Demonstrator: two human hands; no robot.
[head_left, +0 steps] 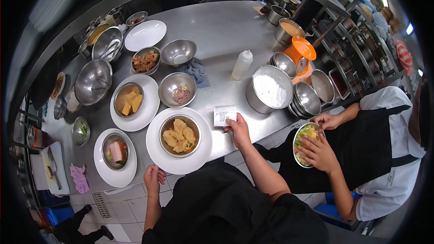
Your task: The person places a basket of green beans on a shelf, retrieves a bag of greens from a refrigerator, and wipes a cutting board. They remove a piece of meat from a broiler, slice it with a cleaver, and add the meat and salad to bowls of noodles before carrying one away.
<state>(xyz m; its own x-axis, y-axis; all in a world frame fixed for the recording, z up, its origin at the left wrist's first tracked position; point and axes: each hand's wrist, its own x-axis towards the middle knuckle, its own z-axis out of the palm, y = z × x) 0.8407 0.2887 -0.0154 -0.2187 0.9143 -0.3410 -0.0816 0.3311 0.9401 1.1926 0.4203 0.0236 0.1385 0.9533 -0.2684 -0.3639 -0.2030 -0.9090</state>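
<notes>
A printed paper slip [222, 113] is pinched between the thumb and fingers of my right hand [238, 129], above the steel counter's front edge. My left hand [154, 177] hangs by the edge with its fingers curled; whether anything is inside is hidden. Just above it, a white plate [156, 158] bears a steel bowl of fried pieces [180, 136]. To its left, an oval plate [101, 171] carries a bowl with a pink slab of meat [118, 152]. Behind these stand a plated bowl of yellow chunks [132, 102] and a bowl of sliced onion [181, 94].
At right, a co-worker [346, 149] holds a bowl of salad [299, 141]. A pot of white powder [270, 90], a squeeze bottle [243, 65] and an orange container [298, 58] stand on the counter. A knife lies on a white board [59, 171] at far left.
</notes>
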